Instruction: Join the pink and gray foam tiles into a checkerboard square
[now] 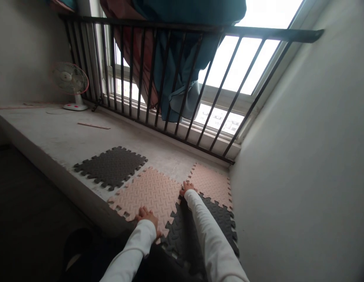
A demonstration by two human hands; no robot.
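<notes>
My left hand (147, 217) lies with its fingers spread on the near edge of a pink foam mat tile (152, 190). At the far right corner of that tile, my right hand (187, 188) presses down with fingers apart, close to the seam with a black foam mat tile (218, 211). The black tile is partly hidden under my right forearm. Beyond it, against the wall, is a second pink foam tile (212, 182). A separate dark tile (113, 166) lies to the left, a narrow gap from the first pink tile.
The tiles lie on a raised concrete ledge (58, 135) whose front edge drops to a dark floor. A metal railing (170, 27) runs along the window, with curtains (182, 74) behind it. A fan (70, 84) and a thin strip (93, 126) are at the left; a white wall (302, 156) bounds the right.
</notes>
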